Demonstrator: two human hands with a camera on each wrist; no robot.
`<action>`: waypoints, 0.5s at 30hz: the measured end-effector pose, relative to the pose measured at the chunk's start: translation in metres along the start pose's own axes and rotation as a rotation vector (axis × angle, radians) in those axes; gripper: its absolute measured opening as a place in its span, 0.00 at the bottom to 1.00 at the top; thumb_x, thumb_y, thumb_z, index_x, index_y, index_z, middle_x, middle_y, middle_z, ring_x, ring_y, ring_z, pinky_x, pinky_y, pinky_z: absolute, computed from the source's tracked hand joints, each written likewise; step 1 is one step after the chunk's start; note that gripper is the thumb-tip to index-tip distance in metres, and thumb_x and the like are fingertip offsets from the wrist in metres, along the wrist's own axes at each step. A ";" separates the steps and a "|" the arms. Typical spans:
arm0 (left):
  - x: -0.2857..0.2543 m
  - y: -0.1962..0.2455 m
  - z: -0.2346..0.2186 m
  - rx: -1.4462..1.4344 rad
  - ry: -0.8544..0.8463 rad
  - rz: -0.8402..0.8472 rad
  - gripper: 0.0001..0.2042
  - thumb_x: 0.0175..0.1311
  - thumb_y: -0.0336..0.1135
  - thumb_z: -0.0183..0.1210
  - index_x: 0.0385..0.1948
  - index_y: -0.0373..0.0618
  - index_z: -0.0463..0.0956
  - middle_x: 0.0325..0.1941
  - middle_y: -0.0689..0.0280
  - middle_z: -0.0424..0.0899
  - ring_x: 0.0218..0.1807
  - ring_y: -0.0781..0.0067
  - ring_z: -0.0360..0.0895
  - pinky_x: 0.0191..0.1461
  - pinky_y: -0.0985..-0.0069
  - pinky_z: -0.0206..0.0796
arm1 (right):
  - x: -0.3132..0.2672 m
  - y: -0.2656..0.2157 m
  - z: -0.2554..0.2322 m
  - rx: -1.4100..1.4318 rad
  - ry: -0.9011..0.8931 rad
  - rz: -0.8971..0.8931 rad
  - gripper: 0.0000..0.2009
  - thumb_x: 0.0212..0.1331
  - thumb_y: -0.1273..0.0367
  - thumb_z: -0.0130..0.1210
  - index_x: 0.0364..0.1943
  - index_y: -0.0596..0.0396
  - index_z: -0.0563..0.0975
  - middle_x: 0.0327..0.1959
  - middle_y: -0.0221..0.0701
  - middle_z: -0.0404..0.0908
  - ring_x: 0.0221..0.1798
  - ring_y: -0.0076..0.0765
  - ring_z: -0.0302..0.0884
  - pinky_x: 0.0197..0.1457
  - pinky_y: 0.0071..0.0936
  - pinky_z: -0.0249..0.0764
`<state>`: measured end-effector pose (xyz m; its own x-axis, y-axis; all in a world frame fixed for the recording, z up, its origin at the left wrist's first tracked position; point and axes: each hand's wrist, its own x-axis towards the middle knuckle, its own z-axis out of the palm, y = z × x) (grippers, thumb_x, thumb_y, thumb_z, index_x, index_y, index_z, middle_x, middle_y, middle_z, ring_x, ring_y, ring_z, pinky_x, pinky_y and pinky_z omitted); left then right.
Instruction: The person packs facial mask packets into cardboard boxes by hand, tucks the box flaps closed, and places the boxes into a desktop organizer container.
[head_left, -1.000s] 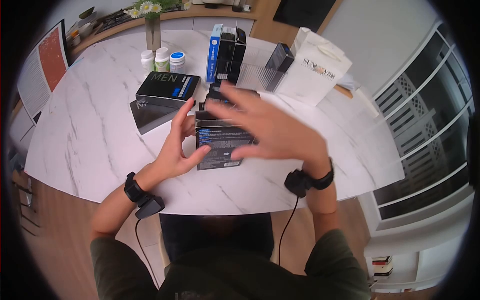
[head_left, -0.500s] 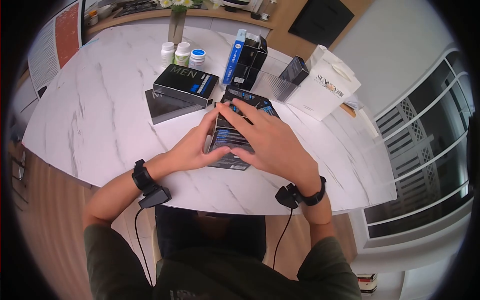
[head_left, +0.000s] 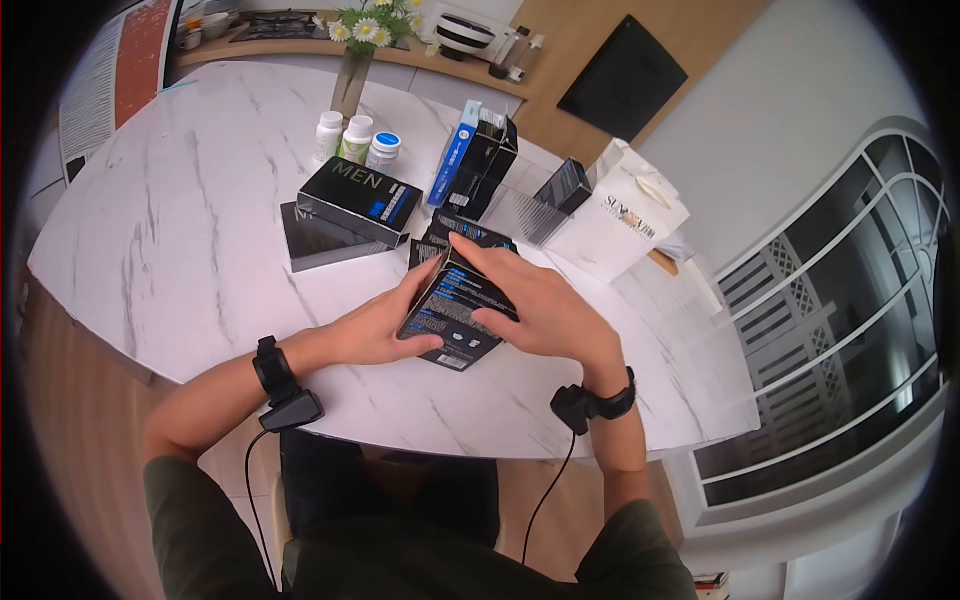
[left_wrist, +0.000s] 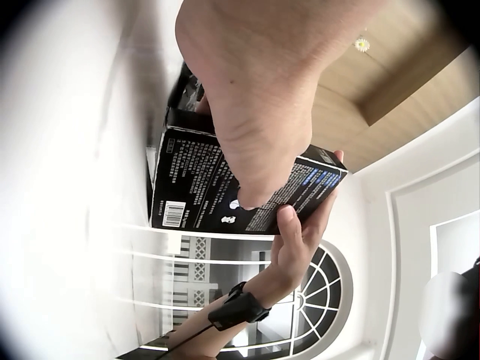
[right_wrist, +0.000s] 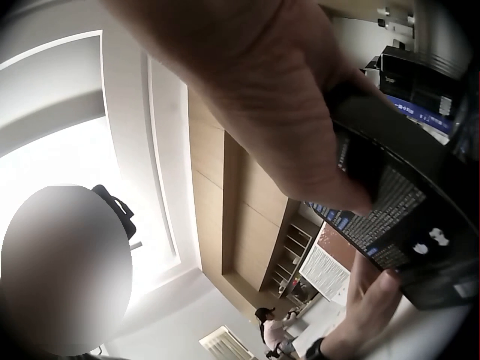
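Observation:
A black carton (head_left: pixel 452 325) printed with white and blue text stands tilted on the marble-patterned table, between both hands. My left hand (head_left: pixel 375 325) holds its left side, thumb on the near printed face. From the upper right, my right hand (head_left: pixel 550 305) grips the top and right side, its thumb also on that face. In the left wrist view the carton (left_wrist: pixel 187 180) shows a barcode, and the left palm covers part of it. Right behind it lies another black box (head_left: pixel 470 228), partly hidden by the right hand.
Left of the hands, a black MEN box (head_left: pixel 350 195) rests on a dark grey box (head_left: pixel 310 250). Behind are white bottles (head_left: pixel 328 135), a flower vase (head_left: pixel 350 85), a blue box (head_left: pixel 455 155) beside black boxes, a clear ribbed holder (head_left: pixel 525 212) and a white paper bag (head_left: pixel 630 215).
My right hand has come down from above the carton and taken hold of its top and right side. The carton has turned and tilts now. My left hand has stayed at its left side.

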<state>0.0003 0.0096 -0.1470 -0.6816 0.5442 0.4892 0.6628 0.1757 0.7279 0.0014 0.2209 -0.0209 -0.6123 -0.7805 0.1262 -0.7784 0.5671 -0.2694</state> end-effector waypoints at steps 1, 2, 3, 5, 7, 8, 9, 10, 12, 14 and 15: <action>0.000 -0.002 0.000 -0.045 -0.011 -0.034 0.44 0.56 0.34 0.61 0.65 0.36 0.34 0.59 0.44 0.65 0.60 0.51 0.65 0.64 0.68 0.55 | 0.001 -0.002 0.003 -0.010 0.035 -0.009 0.37 0.48 0.72 0.57 0.66 0.41 0.56 0.53 0.38 0.70 0.47 0.48 0.73 0.48 0.34 0.73; 0.001 -0.003 0.000 -0.091 -0.024 -0.067 0.43 0.56 0.34 0.61 0.65 0.36 0.34 0.58 0.44 0.65 0.59 0.51 0.66 0.63 0.68 0.56 | 0.001 -0.004 0.005 -0.020 0.071 -0.017 0.37 0.48 0.72 0.57 0.66 0.41 0.56 0.54 0.38 0.71 0.49 0.49 0.73 0.50 0.34 0.72; 0.001 -0.002 0.000 -0.090 -0.015 -0.059 0.43 0.56 0.34 0.61 0.65 0.36 0.34 0.58 0.44 0.65 0.59 0.51 0.66 0.63 0.68 0.56 | 0.002 -0.009 0.005 -0.037 0.060 -0.022 0.37 0.48 0.73 0.57 0.66 0.41 0.57 0.56 0.39 0.69 0.49 0.50 0.72 0.51 0.34 0.72; 0.001 0.000 -0.001 -0.103 -0.028 -0.103 0.42 0.57 0.34 0.60 0.65 0.36 0.36 0.56 0.44 0.68 0.57 0.51 0.69 0.61 0.68 0.58 | 0.000 -0.011 0.007 -0.081 0.069 -0.054 0.37 0.48 0.72 0.57 0.66 0.40 0.56 0.56 0.38 0.68 0.49 0.48 0.73 0.49 0.34 0.73; 0.000 -0.002 -0.001 -0.117 -0.033 -0.101 0.41 0.57 0.34 0.59 0.65 0.36 0.38 0.54 0.45 0.70 0.55 0.52 0.70 0.59 0.68 0.60 | -0.001 -0.014 0.005 -0.109 0.028 -0.040 0.38 0.49 0.72 0.57 0.67 0.38 0.54 0.59 0.38 0.65 0.52 0.48 0.72 0.49 0.35 0.73; 0.000 -0.004 0.000 -0.133 -0.047 -0.103 0.39 0.57 0.33 0.59 0.64 0.36 0.39 0.52 0.46 0.72 0.53 0.52 0.72 0.58 0.69 0.61 | 0.000 -0.012 0.003 -0.116 0.022 -0.045 0.38 0.49 0.72 0.57 0.67 0.38 0.54 0.59 0.38 0.65 0.52 0.48 0.72 0.49 0.35 0.73; 0.000 -0.007 0.001 -0.136 -0.038 -0.100 0.39 0.57 0.33 0.59 0.64 0.36 0.39 0.52 0.46 0.72 0.53 0.52 0.72 0.58 0.69 0.61 | -0.001 -0.009 0.001 -0.082 0.010 -0.075 0.39 0.49 0.72 0.57 0.67 0.38 0.52 0.57 0.39 0.67 0.51 0.49 0.72 0.49 0.36 0.73; 0.001 -0.010 0.003 -0.125 -0.046 -0.060 0.38 0.58 0.34 0.59 0.64 0.36 0.41 0.50 0.46 0.73 0.51 0.53 0.73 0.56 0.69 0.62 | -0.001 -0.008 -0.001 -0.049 -0.003 -0.104 0.39 0.49 0.73 0.56 0.68 0.38 0.51 0.56 0.40 0.69 0.50 0.49 0.73 0.50 0.37 0.72; -0.001 -0.014 0.004 -0.119 -0.046 -0.019 0.36 0.58 0.34 0.58 0.63 0.36 0.43 0.48 0.47 0.75 0.49 0.53 0.75 0.55 0.69 0.64 | 0.000 -0.006 -0.009 -0.022 -0.106 -0.008 0.40 0.48 0.73 0.57 0.68 0.40 0.51 0.55 0.41 0.70 0.49 0.51 0.73 0.51 0.36 0.71; -0.002 -0.015 0.006 -0.102 -0.081 -0.066 0.34 0.59 0.34 0.57 0.62 0.36 0.45 0.46 0.48 0.76 0.46 0.54 0.76 0.52 0.67 0.65 | 0.001 -0.005 -0.017 0.006 -0.207 0.097 0.41 0.47 0.73 0.58 0.68 0.42 0.51 0.54 0.42 0.72 0.49 0.52 0.73 0.53 0.35 0.70; -0.002 -0.014 0.006 -0.109 -0.076 -0.064 0.34 0.59 0.34 0.57 0.62 0.36 0.45 0.46 0.48 0.76 0.46 0.54 0.76 0.52 0.67 0.65 | 0.002 -0.007 -0.020 0.033 -0.236 0.141 0.38 0.49 0.72 0.58 0.67 0.43 0.54 0.53 0.42 0.74 0.50 0.51 0.73 0.54 0.34 0.69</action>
<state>-0.0057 0.0109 -0.1609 -0.6935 0.5957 0.4052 0.5782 0.1246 0.8063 0.0027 0.2213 0.0005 -0.6621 -0.7362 -0.1402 -0.6802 0.6689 -0.2998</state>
